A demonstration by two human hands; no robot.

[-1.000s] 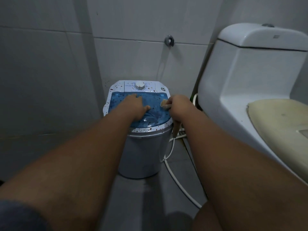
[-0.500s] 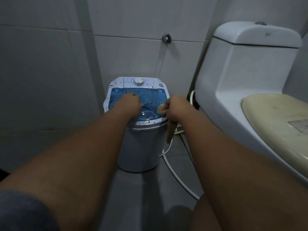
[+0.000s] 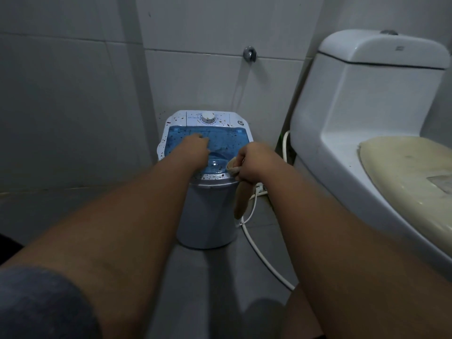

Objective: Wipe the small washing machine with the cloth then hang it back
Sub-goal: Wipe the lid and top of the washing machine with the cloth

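Observation:
The small washing machine (image 3: pixel 208 211) stands on the floor against the tiled wall, white with a blue see-through lid speckled with dark spots and a white dial at the back. My left hand (image 3: pixel 193 149) rests flat on the lid, holding nothing. My right hand (image 3: pixel 254 165) is shut on a beige cloth (image 3: pixel 241 199) at the lid's front right rim. One bunched end of the cloth touches the rim, and the rest hangs down the machine's right side.
A white toilet (image 3: pixel 342 113) with a yellowed seat lid stands close on the right. A white hose (image 3: pixel 264 260) runs across the grey floor between toilet and machine. A metal wall fitting (image 3: pixel 249 53) sits above the machine. Tiled walls close the left and back.
My right hand has drawn the cloth from the lid's right side toward its front right rim, and more cloth now hangs down. My left hand stays on the lid.

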